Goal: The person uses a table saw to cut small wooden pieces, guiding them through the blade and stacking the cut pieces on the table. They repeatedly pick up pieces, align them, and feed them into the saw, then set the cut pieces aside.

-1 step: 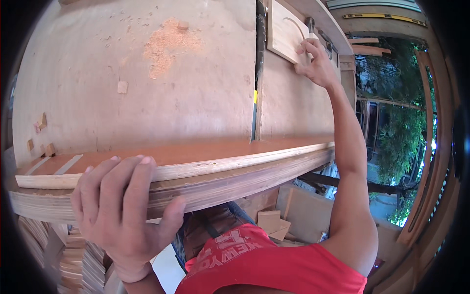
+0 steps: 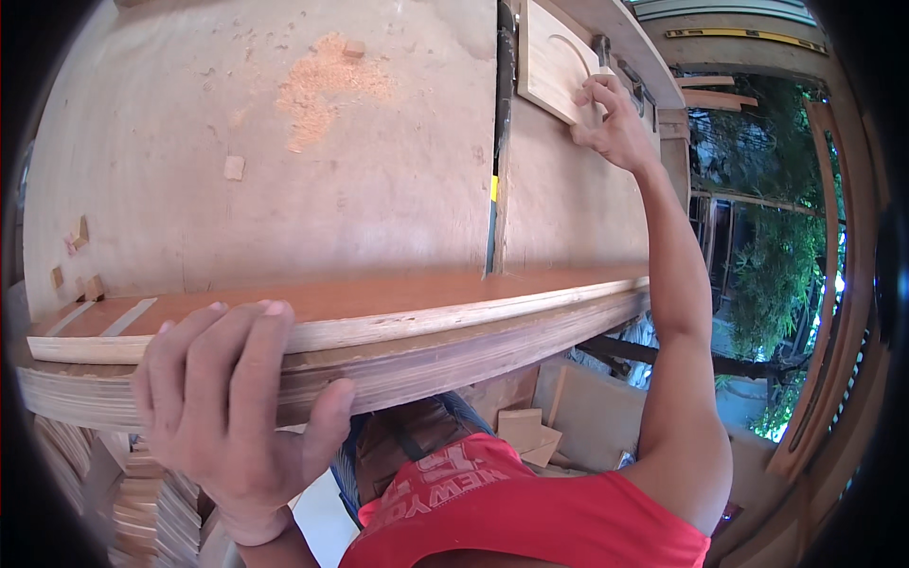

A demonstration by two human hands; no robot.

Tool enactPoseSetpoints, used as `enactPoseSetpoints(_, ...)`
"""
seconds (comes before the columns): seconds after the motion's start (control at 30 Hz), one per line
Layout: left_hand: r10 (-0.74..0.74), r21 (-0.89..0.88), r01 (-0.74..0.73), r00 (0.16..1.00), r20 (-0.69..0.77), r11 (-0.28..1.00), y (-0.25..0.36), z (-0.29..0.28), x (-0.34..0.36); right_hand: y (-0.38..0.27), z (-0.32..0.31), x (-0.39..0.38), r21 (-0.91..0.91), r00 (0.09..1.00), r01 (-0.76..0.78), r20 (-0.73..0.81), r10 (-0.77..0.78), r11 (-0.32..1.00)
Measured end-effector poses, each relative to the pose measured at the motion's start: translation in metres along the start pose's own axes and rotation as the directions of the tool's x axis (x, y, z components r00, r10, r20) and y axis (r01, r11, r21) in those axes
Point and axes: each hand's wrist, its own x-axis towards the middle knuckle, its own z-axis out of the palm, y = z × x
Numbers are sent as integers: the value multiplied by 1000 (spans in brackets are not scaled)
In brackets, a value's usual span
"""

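Observation:
My left hand (image 2: pixel 222 398) rests over the front edge of a long board with an orange-brown top (image 2: pixel 379 301), its fingers reaching onto the edge and the thumb spread to the right. My right hand (image 2: pixel 614 123) is stretched to the far right, at the near corner of a pale wooden panel (image 2: pixel 549 71) with a curved groove cut in its face. Its fingers are bent over the panel and the thumb is at the panel's near edge; the exact contact is partly hidden. A dark tool or clamp (image 2: pixel 602 47) is just beyond that hand.
Under the board is a thick layered tabletop edge (image 2: pixel 454 355). Wood shavings (image 2: pixel 317 90) and small wood blocks (image 2: pixel 234 168) lie on the plywood surface (image 2: pixel 398 189). A dark gap (image 2: pixel 504 85) divides that surface. Stacked wood strips (image 2: pixel 156 502) are below left; a yellow level (image 2: pixel 743 38) is far right.
My left hand has shifted very slightly left along the board's edge. The right hand and the panel look the same, and the whole view has moved a trifle.

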Motion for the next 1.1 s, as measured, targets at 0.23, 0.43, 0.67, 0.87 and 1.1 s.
enactPoseSetpoints(0.23, -34, 6, 35, 994, -101, 999, 7, 9, 3, -1, 2, -15, -21, 1000, -7, -7, 7, 1000)
enactPoseSetpoints(0.43, -93, 17, 96, 985, -142, 995, 14, 9, 2, -24, -4, -35, -83, 997, 61, 53, -57, 995)
enactPoseSetpoints(0.67, -66, 3, 67, 984, -164, 998, 13, 13, 5, -29, -8, -62, -67, 978, 154, 153, -142, 986)
enactPoseSetpoints(0.87, -70, -15, 68, 986, -155, 998, 10, 13, 1, -31, -4, -87, -73, 973, 203, 123, -193, 976)
enactPoseSetpoints(1.1, -11, 8, 13, 984, -177, 1000, 3, 17, 1, -27, -2, -98, -164, 972, 233, 84, -222, 959)
